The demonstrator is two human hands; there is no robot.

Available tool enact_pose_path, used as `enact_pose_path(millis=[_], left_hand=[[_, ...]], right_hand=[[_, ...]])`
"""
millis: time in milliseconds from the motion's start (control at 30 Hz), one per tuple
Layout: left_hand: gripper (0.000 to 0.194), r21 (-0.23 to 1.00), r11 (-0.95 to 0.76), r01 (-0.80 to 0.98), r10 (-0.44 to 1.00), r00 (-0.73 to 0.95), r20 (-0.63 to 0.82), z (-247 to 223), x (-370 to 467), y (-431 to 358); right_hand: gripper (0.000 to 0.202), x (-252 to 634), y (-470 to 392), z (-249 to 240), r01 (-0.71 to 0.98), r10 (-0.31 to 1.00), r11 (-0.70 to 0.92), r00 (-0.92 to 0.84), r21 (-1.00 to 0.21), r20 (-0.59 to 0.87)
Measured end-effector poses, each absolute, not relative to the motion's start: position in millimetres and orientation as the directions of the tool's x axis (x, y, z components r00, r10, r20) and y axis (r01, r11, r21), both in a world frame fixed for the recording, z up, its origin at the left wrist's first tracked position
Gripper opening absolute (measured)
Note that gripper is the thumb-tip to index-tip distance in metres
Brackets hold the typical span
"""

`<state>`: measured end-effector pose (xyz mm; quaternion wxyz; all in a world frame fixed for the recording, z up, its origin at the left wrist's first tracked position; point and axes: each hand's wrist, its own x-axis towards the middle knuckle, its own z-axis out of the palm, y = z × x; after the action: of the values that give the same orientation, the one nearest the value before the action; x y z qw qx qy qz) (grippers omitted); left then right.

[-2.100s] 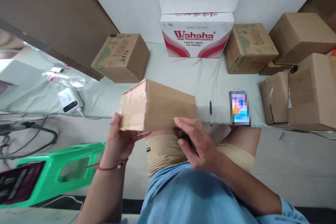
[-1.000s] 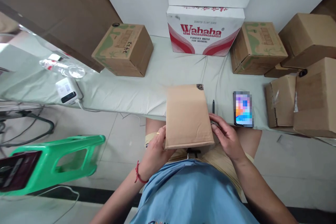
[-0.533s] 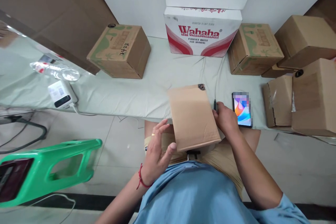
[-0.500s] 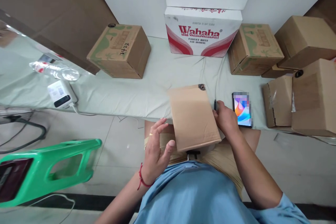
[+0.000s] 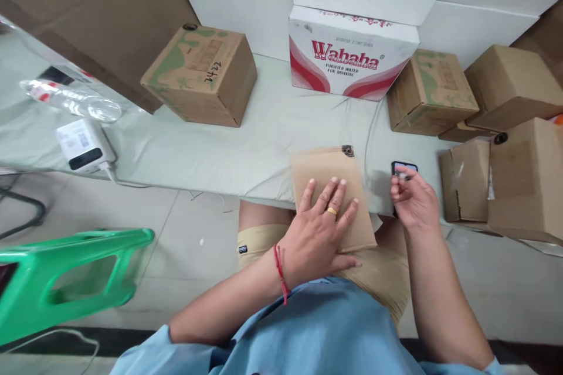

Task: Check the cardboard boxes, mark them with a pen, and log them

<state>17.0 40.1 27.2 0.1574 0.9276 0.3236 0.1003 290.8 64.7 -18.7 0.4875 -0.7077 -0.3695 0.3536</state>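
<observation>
A flat brown cardboard box (image 5: 329,165) lies partly on the cloth-covered table edge and partly over my lap. A torn dark mark sits at its far right corner. My left hand (image 5: 323,222) rests flat on its top face, fingers spread. To the right of it, my right hand (image 5: 416,199) is raised with curled fingers, pinching a slim dark pen-like object (image 5: 403,175) whose kind I cannot make out. Below and behind that hand is a phone (image 5: 404,164), mostly covered by it.
Behind stand a white Wahaha carton (image 5: 352,58) and a brown box (image 5: 206,73) marked 2422. Several brown boxes (image 5: 523,170) are grouped at the right. At the left are a plastic bottle (image 5: 73,99), a white corded device (image 5: 85,143) and a green stool (image 5: 79,281) on the floor.
My left hand has moved from beside the box onto its top. My right hand has drawn away from the box's right side, rightward over the phone, still holding the slim object.
</observation>
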Motion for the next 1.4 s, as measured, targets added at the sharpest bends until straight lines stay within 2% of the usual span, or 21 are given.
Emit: enact_pose_path(millis=[33, 100, 133, 200, 267, 367, 567, 733, 1100, 1400], left_hand=[[0.117, 0.343, -0.742, 0.576, 0.628, 0.776, 0.053, 25.7, 17.7, 39.0], [0.118, 0.327, -0.734, 0.596, 0.637, 0.77, 0.027, 24.3, 18.9, 35.4], [0.115, 0.322, -0.728, 0.605, 0.645, 0.764, 0.022, 24.1, 19.6, 33.3], [0.111, 0.317, -0.72, 0.617, 0.656, 0.755, 0.019, 23.8, 21.1, 29.2], [0.108, 0.316, -0.717, 0.622, 0.66, 0.751, 0.02, 23.3, 22.5, 26.2], [0.106, 0.314, -0.712, 0.627, 0.665, 0.747, 0.017, 23.1, 23.9, 25.2], [0.103, 0.319, -0.705, 0.633, 0.667, 0.745, -0.004, 27.4, 26.4, 31.0], [0.102, 0.337, -0.703, 0.627, 0.668, 0.745, 0.006, 27.4, 27.7, 32.8], [0.102, 0.34, -0.7, 0.628, 0.672, 0.741, 0.013, 27.1, 27.9, 32.7], [0.103, 0.327, -0.705, 0.63, 0.673, 0.74, 0.025, 25.3, 27.7, 30.6]], right_hand=[[0.039, 293.1, 66.1, -14.2, 0.019, 0.863, -0.181, 0.483, -0.983, -0.15], [0.046, 291.7, 70.5, -4.0, -0.283, 0.866, -0.023, 0.474, -0.959, -0.16], [0.049, 287.8, 73.5, 1.2, -0.372, 0.871, 0.036, 0.466, -0.928, -0.154], [0.053, 274.4, 80.9, 10.8, -0.402, 0.883, 0.086, 0.454, -0.912, -0.116], [0.051, 255.7, 89.4, 18.9, -0.338, 0.89, 0.105, 0.451, -0.935, -0.063], [0.036, 226.2, 102.9, 26.0, -0.176, 0.898, 0.109, 0.439, -0.978, 0.021], [0.015, 194.4, 122.4, 17.5, 0.082, 0.914, 0.12, 0.38, -0.989, 0.142], [0.01, 193.5, 124.1, 6.4, 0.137, 0.883, 0.129, 0.436, -0.982, 0.177], [0.015, 194.1, 123.3, 8.0, 0.267, 0.922, 0.032, 0.364, -0.963, 0.131], [0.009, 193.9, 117.1, 11.5, 0.377, 0.885, 0.055, 0.411, -0.925, 0.22]])
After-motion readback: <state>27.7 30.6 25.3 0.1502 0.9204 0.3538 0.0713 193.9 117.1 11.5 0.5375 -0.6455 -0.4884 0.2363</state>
